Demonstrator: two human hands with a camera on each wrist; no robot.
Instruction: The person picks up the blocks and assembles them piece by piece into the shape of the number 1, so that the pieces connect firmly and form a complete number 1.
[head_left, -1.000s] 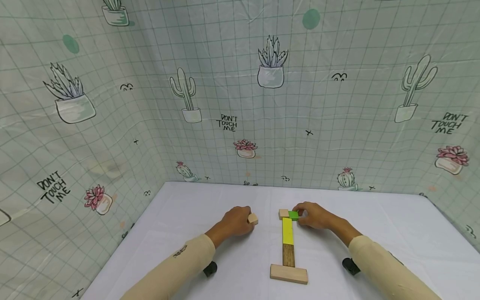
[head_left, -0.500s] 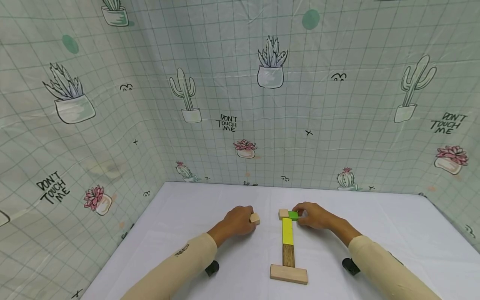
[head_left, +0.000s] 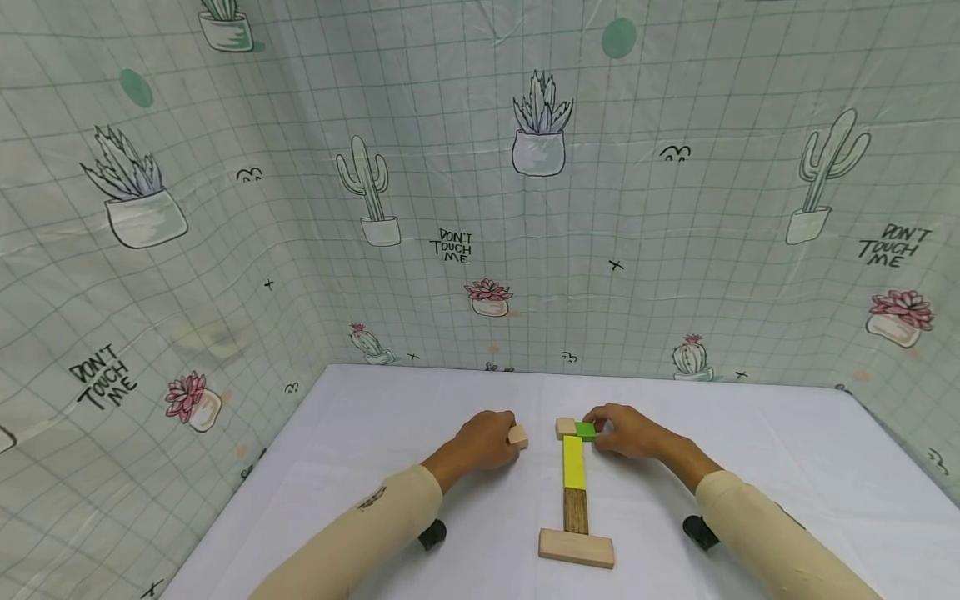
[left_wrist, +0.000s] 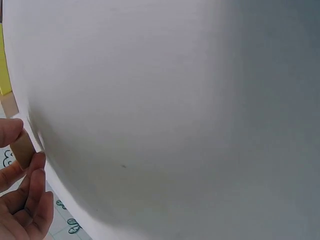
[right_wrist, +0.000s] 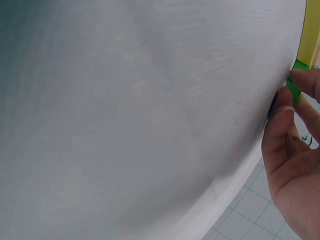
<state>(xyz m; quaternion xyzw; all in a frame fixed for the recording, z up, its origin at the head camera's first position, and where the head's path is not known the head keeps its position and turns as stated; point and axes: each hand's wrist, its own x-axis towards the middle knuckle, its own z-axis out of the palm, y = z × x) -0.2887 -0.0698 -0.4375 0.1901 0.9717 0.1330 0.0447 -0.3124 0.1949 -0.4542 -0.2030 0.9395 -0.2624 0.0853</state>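
Note:
My left hand pinches a small pale wooden block between thumb and fingers; the left wrist view shows the same wooden block in its fingertips. At the far end of a row of blocks, my right hand pinches a green block at its right side. Against the green block's left side lies another pale wooden block. Below these two, a yellow block runs toward me, then a dark brown block. A wider pale wooden block lies crosswise at the near end.
White cloth covers the table. Behind it hangs a curtain printed with a grid and cacti. A black device sits under the left wrist and another black device under the right.
My left hand has moved a little to the right with its wooden block, closer to the row. The right hand and the laid blocks stay as they were.

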